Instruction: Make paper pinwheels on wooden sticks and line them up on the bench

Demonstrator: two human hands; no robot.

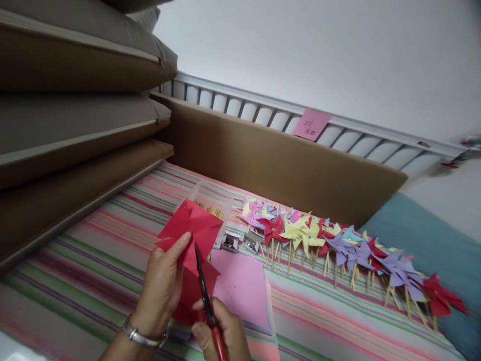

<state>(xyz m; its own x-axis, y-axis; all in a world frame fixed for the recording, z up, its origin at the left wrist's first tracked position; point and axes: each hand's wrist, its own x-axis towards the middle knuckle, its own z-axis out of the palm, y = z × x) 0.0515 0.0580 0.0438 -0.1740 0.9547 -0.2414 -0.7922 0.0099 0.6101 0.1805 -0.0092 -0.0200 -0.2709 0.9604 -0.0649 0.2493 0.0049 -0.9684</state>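
My left hand (163, 281), wearing a metal bracelet (141, 333), grips a red paper square (203, 223) with its thumb on top. Slits run in from the square's corners. In my right hand (227, 326) is a pair of scissors (205, 291) with dark blades and red handles, their tip at the lower edge of the red square. More red paper (188, 296) shows below, partly covered by my hands. Just to the right lies a stack of coloured paper sheets (240, 286), pink on top.
Behind the red square stands a clear plastic box (227, 200) of thin sticks. Two small boxes (230, 241) hold tiny metal pieces. Rows of paper pinwheels (304, 233) on sticks stretch right. A brown board (263, 155) leans at the back; stacked cushions (82, 120) rise left.
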